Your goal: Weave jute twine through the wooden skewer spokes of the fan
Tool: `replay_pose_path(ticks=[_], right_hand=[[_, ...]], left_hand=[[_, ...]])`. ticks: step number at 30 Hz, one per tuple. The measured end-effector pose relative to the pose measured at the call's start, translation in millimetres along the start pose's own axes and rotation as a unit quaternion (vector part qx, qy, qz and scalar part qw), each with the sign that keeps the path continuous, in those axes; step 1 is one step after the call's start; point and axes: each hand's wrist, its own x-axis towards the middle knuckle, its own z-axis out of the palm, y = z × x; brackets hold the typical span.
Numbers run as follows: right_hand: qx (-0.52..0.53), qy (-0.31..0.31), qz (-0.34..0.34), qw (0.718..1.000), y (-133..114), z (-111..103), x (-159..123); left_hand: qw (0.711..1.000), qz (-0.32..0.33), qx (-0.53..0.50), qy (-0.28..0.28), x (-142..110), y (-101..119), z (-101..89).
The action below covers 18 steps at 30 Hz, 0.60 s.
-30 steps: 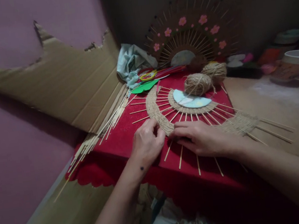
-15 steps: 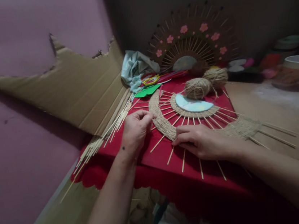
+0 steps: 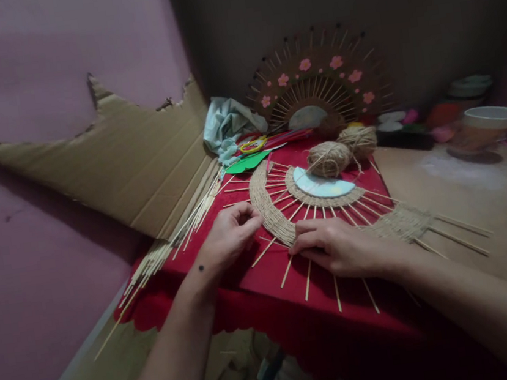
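Note:
A half-round fan frame (image 3: 327, 211) of thin sticks lies on the red cloth, with a pale blue half-disc (image 3: 321, 183) at its centre. Tan twine is woven into a wide outer band (image 3: 265, 208) across the sticks. My left hand (image 3: 235, 232) is closed in a pinch beside the band's left part; whatever its fingertips hold is too small to make out. My right hand (image 3: 334, 245) grips the band's lower front edge, its fingers closed and hiding that stretch of weave. A thin loose strand (image 3: 273, 242) shows between the hands.
Two twine balls (image 3: 329, 159) rest behind the half-disc. Loose sticks (image 3: 152, 265) lie at the left beside torn cardboard (image 3: 140, 167). Yellow-handled scissors (image 3: 253, 145) and a green piece (image 3: 248, 163) lie behind. A flowered fan (image 3: 318, 77) stands at the back; a plastic tub (image 3: 490, 127) is right.
My left hand has shifted slightly down and left, away from the band's edge. My right hand keeps its grip on the band. The whole view has shifted a little.

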Motion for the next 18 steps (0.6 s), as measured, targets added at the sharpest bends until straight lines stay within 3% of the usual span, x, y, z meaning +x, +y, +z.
replay_pose_path(ticks=[2, 4, 6, 8, 12, 14, 18], right_hand=[[0.026, 0.05, 0.002, 0.998, 4.0, -8.5, 0.8], [-0.015, 0.181, 0.035, 0.983, 15.3, -23.4, 2.2], [-0.131, 0.319, 0.098, 0.934, 32.6, -42.0, 5.5], [-0.243, 0.299, 0.13, 0.913, 50.9, -59.1, 11.7], [-0.377, 0.149, 0.167, 0.899, 72.8, -74.8, 33.4], [-0.384, 0.161, 0.242, 0.877, 77.5, -76.6, 46.0], [-0.251, 0.268, 0.356, 0.859, 92.3, -92.4, 67.7]], left_hand=[[1.0, -0.001, -0.01, 0.0, -0.3, -0.4, 0.5], [1.0, -0.003, -0.018, -0.001, -1.8, -1.2, 1.5], [1.0, -0.009, -0.025, -0.013, -4.5, -2.4, 2.0], [0.999, -0.014, -0.032, -0.027, -7.6, -3.7, 2.0], [0.998, 0.005, -0.037, -0.048, -11.2, -6.9, 3.5], [0.997, 0.016, -0.032, -0.068, -11.4, -9.1, 5.9], [0.996, 0.047, 0.015, -0.079, -10.7, -14.3, 11.0]])
